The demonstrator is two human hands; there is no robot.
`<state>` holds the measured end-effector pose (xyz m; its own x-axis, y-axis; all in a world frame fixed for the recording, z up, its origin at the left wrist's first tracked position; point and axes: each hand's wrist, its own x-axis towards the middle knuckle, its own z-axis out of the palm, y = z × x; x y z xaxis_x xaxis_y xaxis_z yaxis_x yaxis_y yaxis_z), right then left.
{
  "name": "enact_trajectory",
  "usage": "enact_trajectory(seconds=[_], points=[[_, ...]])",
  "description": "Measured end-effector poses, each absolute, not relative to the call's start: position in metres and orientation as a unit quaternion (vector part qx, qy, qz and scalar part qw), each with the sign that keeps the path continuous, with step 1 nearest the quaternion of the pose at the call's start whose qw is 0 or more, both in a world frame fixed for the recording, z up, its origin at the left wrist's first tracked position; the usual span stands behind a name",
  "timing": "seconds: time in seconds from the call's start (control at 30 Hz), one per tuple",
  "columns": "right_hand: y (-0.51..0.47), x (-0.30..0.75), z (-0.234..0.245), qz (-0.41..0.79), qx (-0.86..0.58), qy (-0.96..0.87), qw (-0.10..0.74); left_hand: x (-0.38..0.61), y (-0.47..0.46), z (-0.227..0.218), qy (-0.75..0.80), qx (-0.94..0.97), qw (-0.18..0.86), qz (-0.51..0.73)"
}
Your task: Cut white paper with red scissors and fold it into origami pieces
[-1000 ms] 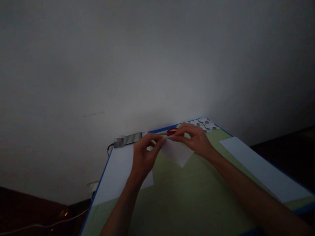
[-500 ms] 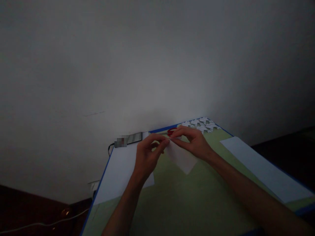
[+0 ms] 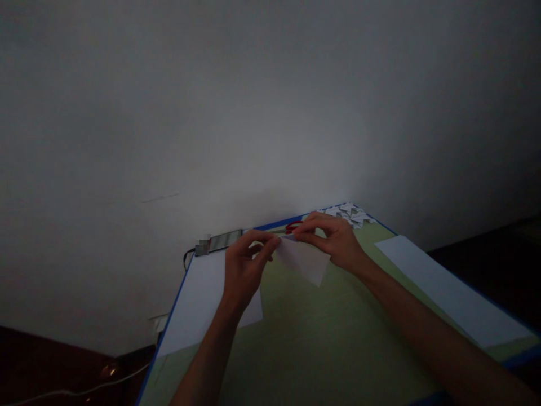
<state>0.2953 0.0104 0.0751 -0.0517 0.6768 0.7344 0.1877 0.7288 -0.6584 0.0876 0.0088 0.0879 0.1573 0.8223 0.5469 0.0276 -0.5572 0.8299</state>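
Both left hand (image 3: 245,265) and right hand (image 3: 338,239) pinch a pointed white paper piece (image 3: 307,261); uneven pulling could tear it.

Counting up: two hands, one left hand (image 3: 245,262) and one right hand (image 3: 340,242), one small paper (image 3: 306,262), one pair of scissors (image 3: 293,226), one dark slab-like device (image 3: 224,242), one table (image 3: 321,338), one white cable (image 3: 99,387). Folded paper pieces (image 3: 349,213)? Several, too dim and bunched to count properly tbh.
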Motion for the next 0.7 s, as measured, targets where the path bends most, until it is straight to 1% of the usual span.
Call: enact_trajectory(seconds=[0.07,0.17,0.3,0.37,0.47,0.53,0.6,0.7], points=[[0.01,0.296,0.075,0.183,-0.318,-0.703,0.609,0.087,0.009,0.088,0.316,0.671,0.347,0.574],[0.011,0.296,0.075,0.163,-0.327,-0.687,0.627,0.088,0.01,0.087,0.314,0.664,0.358,0.576],[0.013,0.297,0.073,0.198,-0.332,-0.663,0.641,0.089,0.012,0.082,0.309,0.642,0.386,0.586],[0.015,0.298,0.072,0.234,-0.323,-0.674,0.621,0.09,0.015,0.078,0.306,0.621,0.396,0.603],[0.016,0.297,0.07,0.284,-0.306,-0.716,0.56,0.092,0.019,0.072,0.307,0.581,0.425,0.623],[0.016,0.296,0.069,0.31,-0.304,-0.726,0.533,0.095,0.021,0.07,0.309,0.55,0.453,0.63],[0.016,0.294,0.067,0.326,-0.309,-0.716,0.534,0.097,0.021,0.069,0.312,0.523,0.479,0.632],[0.018,0.293,0.066,0.318,-0.319,-0.698,0.557,0.1,0.019,0.069,0.313,0.508,0.507,0.622]])
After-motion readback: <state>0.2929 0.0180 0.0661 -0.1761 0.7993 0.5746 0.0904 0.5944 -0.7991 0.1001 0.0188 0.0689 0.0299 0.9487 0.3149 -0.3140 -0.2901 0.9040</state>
